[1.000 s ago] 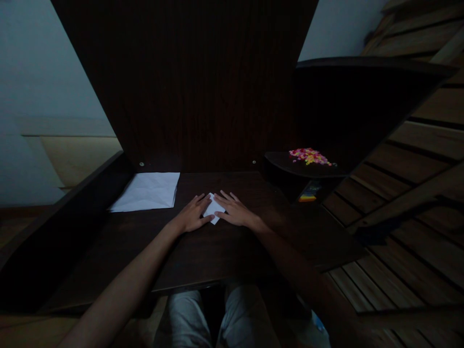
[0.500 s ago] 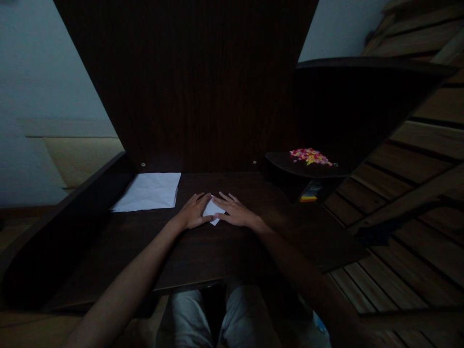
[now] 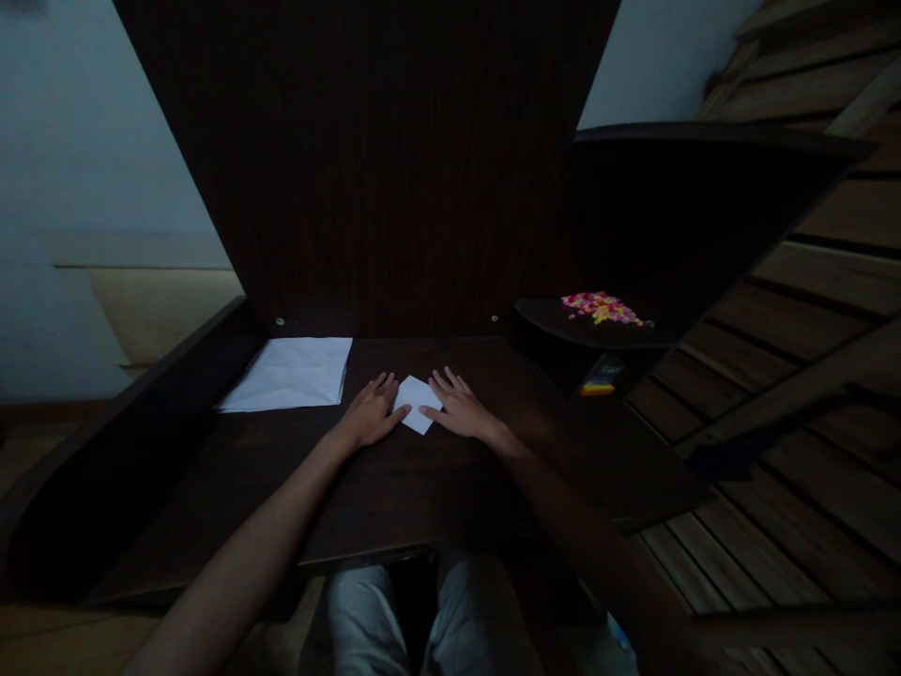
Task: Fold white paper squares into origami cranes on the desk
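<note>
Both hands' fingers [image 3: 384, 387] flat (gripping nothing) beside folded paper [image 3: 418, 416]; dark desk [image 3: 422, 488].

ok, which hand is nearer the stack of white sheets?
Left. The left hand lies just right of the stack of white sheets; the right hand is farther right, beyond the small folded paper.
</note>
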Demonstrator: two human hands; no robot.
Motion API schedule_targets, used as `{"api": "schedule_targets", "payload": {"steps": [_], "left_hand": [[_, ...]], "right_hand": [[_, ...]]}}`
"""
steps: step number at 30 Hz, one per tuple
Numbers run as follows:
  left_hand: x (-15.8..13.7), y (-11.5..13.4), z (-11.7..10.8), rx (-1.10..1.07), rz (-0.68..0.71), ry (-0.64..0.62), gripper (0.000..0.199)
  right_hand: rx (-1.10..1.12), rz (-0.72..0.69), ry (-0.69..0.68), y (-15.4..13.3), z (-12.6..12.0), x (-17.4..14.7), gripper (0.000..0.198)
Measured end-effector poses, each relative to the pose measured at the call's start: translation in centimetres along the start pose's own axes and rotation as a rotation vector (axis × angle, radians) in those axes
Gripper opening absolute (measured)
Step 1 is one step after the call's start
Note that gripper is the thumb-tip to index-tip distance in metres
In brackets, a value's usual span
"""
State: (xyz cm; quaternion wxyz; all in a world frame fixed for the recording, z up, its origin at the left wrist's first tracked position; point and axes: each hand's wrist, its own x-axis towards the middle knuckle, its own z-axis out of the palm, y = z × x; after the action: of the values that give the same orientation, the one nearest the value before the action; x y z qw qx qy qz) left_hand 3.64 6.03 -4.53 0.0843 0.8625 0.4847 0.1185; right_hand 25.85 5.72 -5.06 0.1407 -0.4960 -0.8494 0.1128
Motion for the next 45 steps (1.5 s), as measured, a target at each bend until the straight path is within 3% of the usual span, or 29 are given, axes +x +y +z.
{"api": "schedule_targets", "payload": {"steps": [9, 16, 20, 24, 31, 39, 45], "left_hand": [[0.3, -0.5, 0.5, -0.197, -0.052, 0.088, 0.065], [0.0, 0.3, -0.6, -0.642, -0.075, 0.168, 0.05], [0.0, 0.8, -0.8, -0.85, -0.11, 0.17, 0.049], [0.2, 0.9, -0.9, -0.981, -0.158, 0.163, 0.054], [0.2, 1.2, -1.3, -1.15, -0.255, 0.163, 0.052], [-0.1, 1.7, -1.5, -1.184, -0.286, 0.096, 0.04], [-0.1, 1.7, -1.6, -1.15, -0.279, 0.187, 0.043]], "right_hand": [[0.112, 0.017, 0.079, 0.2, -0.2, 0.1, 0.066], [0.174, 0.027, 0.096, 0.0, -0.3, 0.2, 0.061], [0.253, 0.021, 0.159, 0.0, -0.4, 0.3, 0.044], [0.471, 0.028, 0.268, 0.3, -0.3, 0.7, 0.026], [0.826, 0.057, 0.338, 0.8, 0.0, 1.4, 0.017], [0.88, -0.034, 0.208, -0.2, -0.2, 0.7, 0.024], [0.95, 0.006, 0.199, -0.7, -0.3, 0.6, 0.024]]}}
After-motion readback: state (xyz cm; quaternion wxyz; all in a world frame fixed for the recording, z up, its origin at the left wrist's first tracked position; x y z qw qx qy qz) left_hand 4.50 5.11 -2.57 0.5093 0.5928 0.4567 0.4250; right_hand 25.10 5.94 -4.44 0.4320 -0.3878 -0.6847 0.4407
